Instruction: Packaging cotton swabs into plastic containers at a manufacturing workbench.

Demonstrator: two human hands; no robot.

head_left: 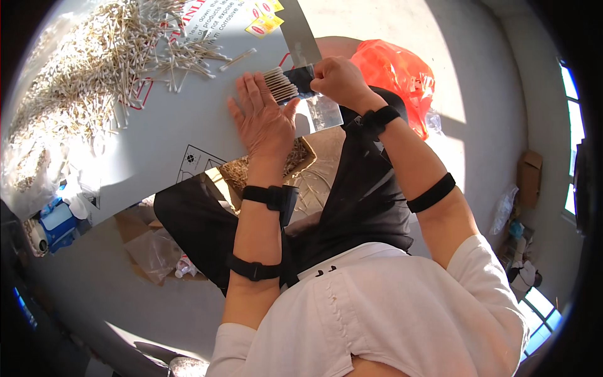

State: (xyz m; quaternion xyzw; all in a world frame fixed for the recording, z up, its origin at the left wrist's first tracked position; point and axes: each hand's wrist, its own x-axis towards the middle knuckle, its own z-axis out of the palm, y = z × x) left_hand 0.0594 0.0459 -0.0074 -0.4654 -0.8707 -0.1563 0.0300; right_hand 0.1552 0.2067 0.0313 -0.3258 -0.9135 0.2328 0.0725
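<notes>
Grey, smooth-faced tabletop (188, 122), far left, bearing a neat, compact row of pale wooden cotton swabs (279, 85) near its right edge. The bare left hand (264, 119) lies palm down and spread wide just left of and nearer than the row, its fingertips against or very near the swabs; it has nothing in its grasp. The bare right hand (339, 80) is curled at the far right end of a flat, dark rectangular strip (300, 80), which adjoins the row on its right; how tightly its fingertips close, and whether they have hold of the strip, cannot be told. A large, loose heap of white-tipped cotton swabs (81, 75) covers the far left of the tabletop, with small yellow-and-white stickers (265, 20) at the far edge. A red, crumpled plastic bag (399, 72) sits beyond the right hand. Nearer than the tabletop's edge, an open brown cardboard box (309, 161) contains pale, thin pieces. Black fabric bands (433, 193) encircle both forearms.
</notes>
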